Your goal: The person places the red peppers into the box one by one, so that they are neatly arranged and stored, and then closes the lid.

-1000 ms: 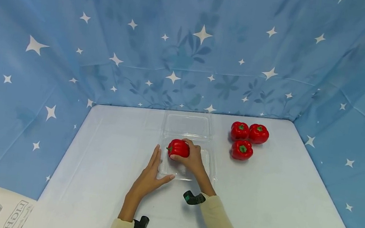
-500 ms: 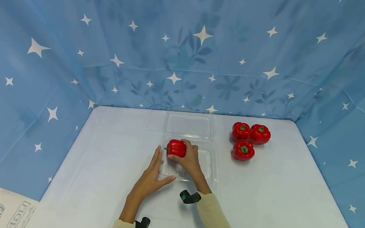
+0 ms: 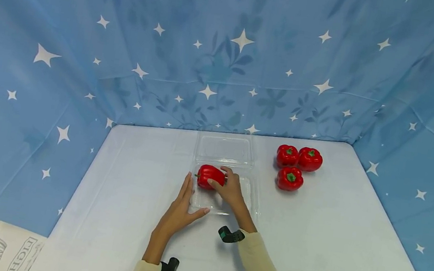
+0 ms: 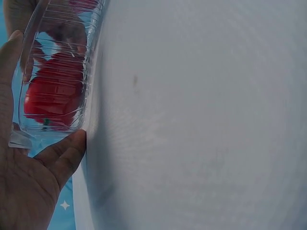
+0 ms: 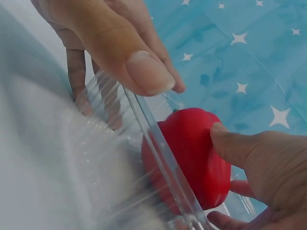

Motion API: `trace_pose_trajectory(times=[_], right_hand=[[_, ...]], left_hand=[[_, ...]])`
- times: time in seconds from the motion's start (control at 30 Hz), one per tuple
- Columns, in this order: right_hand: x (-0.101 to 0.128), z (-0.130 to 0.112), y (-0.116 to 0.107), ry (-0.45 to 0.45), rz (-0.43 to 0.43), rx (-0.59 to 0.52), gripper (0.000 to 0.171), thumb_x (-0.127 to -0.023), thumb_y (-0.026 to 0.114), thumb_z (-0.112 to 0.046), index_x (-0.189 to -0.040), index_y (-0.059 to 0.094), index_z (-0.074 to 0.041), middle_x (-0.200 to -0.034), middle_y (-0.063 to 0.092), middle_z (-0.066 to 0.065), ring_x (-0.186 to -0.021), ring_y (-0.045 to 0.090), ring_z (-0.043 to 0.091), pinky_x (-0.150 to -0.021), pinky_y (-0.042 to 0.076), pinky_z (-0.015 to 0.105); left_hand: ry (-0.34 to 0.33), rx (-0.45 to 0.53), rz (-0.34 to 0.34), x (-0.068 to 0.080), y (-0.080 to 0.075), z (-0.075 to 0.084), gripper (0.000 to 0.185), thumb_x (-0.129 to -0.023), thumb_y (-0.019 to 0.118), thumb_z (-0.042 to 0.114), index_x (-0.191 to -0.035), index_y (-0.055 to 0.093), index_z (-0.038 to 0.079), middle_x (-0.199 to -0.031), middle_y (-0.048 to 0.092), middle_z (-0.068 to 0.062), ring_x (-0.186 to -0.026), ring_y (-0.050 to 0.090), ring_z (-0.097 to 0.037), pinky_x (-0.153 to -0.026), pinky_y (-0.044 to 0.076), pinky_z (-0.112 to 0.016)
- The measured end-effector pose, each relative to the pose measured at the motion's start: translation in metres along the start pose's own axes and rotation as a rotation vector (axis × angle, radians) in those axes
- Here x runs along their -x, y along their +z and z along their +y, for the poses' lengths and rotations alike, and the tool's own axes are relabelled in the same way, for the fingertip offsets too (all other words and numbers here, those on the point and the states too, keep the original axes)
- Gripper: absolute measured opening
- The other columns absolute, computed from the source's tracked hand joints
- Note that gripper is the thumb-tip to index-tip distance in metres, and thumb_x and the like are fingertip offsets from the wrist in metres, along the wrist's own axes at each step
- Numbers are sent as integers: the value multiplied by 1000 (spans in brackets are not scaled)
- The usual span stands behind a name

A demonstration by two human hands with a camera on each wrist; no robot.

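A red bell pepper (image 3: 208, 177) lies on its side in the left part of a clear plastic clamshell container (image 3: 248, 204), stem pointing left. My right hand (image 3: 232, 192) is around the pepper's right end with fingers spread; in the right wrist view its thumb (image 5: 235, 143) lies over the pepper's side and the other fingers stand loosely beyond it. My left hand (image 3: 175, 216) reaches along the container's left wall, fingers straight, thumb at the front edge. Through the ribbed clear wall, the left wrist view shows the pepper (image 4: 55, 93) close to the left fingertips.
Behind the tray half, the container's lid (image 3: 224, 149) lies folded back flat. Three more red bell peppers (image 3: 290, 179) stand together at the back right of the white table (image 3: 331, 244). A blue star-patterned curtain (image 3: 225, 76) borders the table's back and sides.
The right hand first shifted the pepper slightly left in the container. Then its fingers loosened and drew back to the right, baring the pepper's right end. The left hand stayed in place.
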State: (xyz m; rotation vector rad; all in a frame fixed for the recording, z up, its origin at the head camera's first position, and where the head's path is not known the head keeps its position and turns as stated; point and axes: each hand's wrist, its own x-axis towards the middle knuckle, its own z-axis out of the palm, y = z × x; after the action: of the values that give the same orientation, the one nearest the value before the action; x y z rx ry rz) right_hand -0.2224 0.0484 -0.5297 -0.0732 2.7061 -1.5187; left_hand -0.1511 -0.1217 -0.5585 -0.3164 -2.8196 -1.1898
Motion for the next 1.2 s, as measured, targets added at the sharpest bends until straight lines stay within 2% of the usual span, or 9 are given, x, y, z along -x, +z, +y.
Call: trace_pose_trajectory(times=[0.37, 0.7, 1.2], right_hand=[[-1, 2, -1, -2, -24, 15, 61, -77, 70, -33, -127, 47, -9, -113, 53, 15, -100, 53, 28, -80, 51, 42], [-1, 1, 0, 20, -56, 9, 61, -79, 67, -35, -130, 44, -10, -121, 51, 16, -106, 53, 30, -84, 50, 43], [1, 0, -2, 33, -49, -23, 65, -78, 69, -35, -130, 42, -8, -124, 52, 17, -108, 53, 31, -84, 49, 44]], left_hand=[[-12, 9, 1, 0, 1, 1, 107, -68, 58, 69, -146, 4, 19, -151, -3, 12, -136, 16, -20, -94, 39, -48], [-10, 22, 2, -1, 1, 0, 108, -68, 58, 69, -146, 3, 20, -151, -3, 12, -136, 15, -17, -94, 38, -48], [2, 19, 13, 0, 1, -1, 106, -69, 58, 68, -146, 5, 20, -151, -2, 11, -136, 16, -22, -93, 39, -50]])
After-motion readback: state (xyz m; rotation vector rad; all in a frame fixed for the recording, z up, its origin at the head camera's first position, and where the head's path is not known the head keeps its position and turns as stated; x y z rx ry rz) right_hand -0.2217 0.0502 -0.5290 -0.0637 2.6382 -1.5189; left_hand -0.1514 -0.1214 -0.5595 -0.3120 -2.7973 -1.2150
